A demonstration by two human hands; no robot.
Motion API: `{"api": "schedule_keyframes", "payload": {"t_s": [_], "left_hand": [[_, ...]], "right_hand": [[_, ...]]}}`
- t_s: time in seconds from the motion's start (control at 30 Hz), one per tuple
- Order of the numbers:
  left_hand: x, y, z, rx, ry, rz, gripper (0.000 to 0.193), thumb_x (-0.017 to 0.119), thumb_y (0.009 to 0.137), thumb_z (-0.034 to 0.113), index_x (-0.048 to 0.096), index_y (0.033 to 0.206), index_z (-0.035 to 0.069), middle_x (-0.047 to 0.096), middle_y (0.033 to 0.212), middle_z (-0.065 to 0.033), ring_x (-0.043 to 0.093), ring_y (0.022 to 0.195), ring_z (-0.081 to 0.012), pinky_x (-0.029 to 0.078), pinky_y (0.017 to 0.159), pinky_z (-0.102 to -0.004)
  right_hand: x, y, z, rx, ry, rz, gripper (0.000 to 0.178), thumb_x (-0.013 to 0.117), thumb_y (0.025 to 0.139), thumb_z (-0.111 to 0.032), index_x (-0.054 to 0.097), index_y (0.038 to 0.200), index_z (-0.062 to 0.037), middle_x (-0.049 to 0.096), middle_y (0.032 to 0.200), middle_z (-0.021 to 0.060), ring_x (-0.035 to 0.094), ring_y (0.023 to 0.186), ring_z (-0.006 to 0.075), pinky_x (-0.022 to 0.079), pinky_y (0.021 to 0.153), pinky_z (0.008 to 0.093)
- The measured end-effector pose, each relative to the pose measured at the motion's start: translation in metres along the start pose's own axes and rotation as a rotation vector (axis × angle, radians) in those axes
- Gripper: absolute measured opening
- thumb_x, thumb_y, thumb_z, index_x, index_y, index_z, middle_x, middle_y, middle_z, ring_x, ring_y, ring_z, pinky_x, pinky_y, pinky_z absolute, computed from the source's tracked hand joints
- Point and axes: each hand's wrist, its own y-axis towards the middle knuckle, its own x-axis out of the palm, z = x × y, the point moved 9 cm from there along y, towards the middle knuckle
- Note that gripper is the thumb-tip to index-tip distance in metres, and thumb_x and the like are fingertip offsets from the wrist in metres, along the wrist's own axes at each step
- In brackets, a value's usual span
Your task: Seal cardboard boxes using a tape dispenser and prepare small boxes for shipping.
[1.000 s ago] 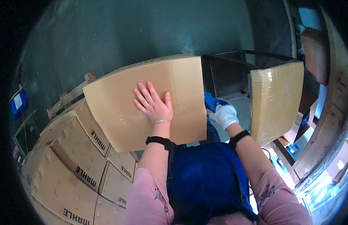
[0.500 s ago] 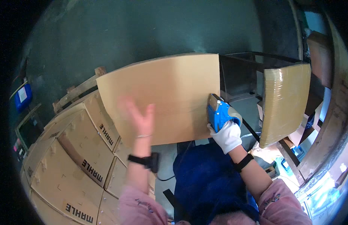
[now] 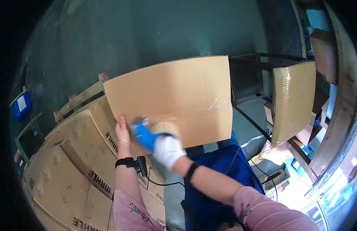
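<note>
A large brown cardboard piece (image 3: 178,84) lies in front of me; whether it is a flat sheet or the top of a box I cannot tell. At its left edge my left hand (image 3: 123,131) grips it, thumb on the upper face. My right hand (image 3: 169,152), in a white glove, is closed around a blue tape gun (image 3: 143,134) low on the cardboard's left part, close to my left hand. Motion blurs the tape gun and its roll. A shiny strip of clear tape (image 3: 211,107) shows on the cardboard's right part, wrinkled near the right edge.
Stacked brown cartons (image 3: 78,161) fill the left side, beside a wooden rail (image 3: 80,96). To the right stands a tape-covered cardboard panel (image 3: 294,102) by a dark metal frame (image 3: 249,101). A black cable (image 3: 165,184) hangs from my left wrist strap.
My right hand and the tape gun have swept left from the cardboard's right edge, and tape now shows there. My left hand has moved from above the cardboard to its left edge and closed on it.
</note>
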Motion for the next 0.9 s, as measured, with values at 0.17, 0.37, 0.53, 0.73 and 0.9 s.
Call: {"api": "schedule_keyframes", "payload": {"t_s": [0.17, 0.37, 0.53, 0.73, 0.9], "left_hand": [[-0.02, 0.006, -0.007, 0.042, -0.087, 0.097, 0.059, 0.052, 0.085, 0.042, 0.045, 0.118, -0.006, 0.053, 0.115, -0.0136, 0.052, 0.101, -0.0215, 0.04, 0.086, -0.0301], [-0.013, 0.006, 0.005, 0.06, -0.106, 0.033, 0.057, 0.051, 0.086, 0.041, 0.044, 0.117, -0.006, 0.053, 0.112, -0.0141, 0.052, 0.1, -0.0226, 0.041, 0.085, -0.0304], [-0.002, -0.006, 0.016, -0.08, -0.264, -0.179, 0.062, 0.048, 0.086, 0.048, 0.041, 0.12, -0.003, 0.052, 0.114, -0.0114, 0.053, 0.099, -0.0225, 0.042, 0.086, -0.0305], [-0.008, -0.044, 0.016, -0.218, -0.232, -0.172, 0.073, 0.039, 0.084, 0.058, 0.029, 0.133, 0.004, 0.035, 0.134, -0.014, 0.036, 0.121, -0.0264, 0.031, 0.099, -0.0388], [-0.068, -0.105, 0.072, -0.074, -0.383, -0.176, 0.08, 0.029, 0.083, 0.065, 0.02, 0.137, 0.007, 0.021, 0.142, -0.0109, 0.022, 0.129, -0.0261, 0.022, 0.104, -0.04]], "right_hand": [[-0.132, -0.069, 0.169, 0.61, -0.247, 0.056, 0.038, 0.06, 0.07, -0.041, 0.062, 0.067, -0.0031, 0.063, 0.073, 0.0196, 0.063, 0.063, 0.0305, 0.052, 0.058, 0.039], [-0.16, -0.071, 0.228, 0.441, 0.414, 0.259, 0.041, 0.061, 0.076, -0.039, 0.06, 0.094, -0.0026, 0.06, 0.083, 0.0112, 0.059, 0.077, 0.0221, 0.048, 0.067, 0.032], [-0.18, -0.021, 0.216, 0.349, 1.202, 0.174, 0.027, 0.058, 0.079, -0.025, 0.058, 0.099, -0.0078, 0.058, 0.09, 0.0008, 0.055, 0.082, 0.0128, 0.045, 0.074, 0.0272], [-0.147, -0.007, 0.226, 0.353, 1.479, -0.114, 0.018, 0.058, 0.077, -0.024, 0.058, 0.092, -0.0143, 0.06, 0.082, 0.0017, 0.057, 0.075, 0.0166, 0.047, 0.065, 0.0344], [-0.175, -0.041, 0.162, 0.109, 1.267, -0.102, 0.022, 0.06, 0.078, -0.02, 0.061, 0.096, -0.007, 0.062, 0.088, -0.0001, 0.056, 0.086, 0.0107, 0.042, 0.079, 0.0277]]}}
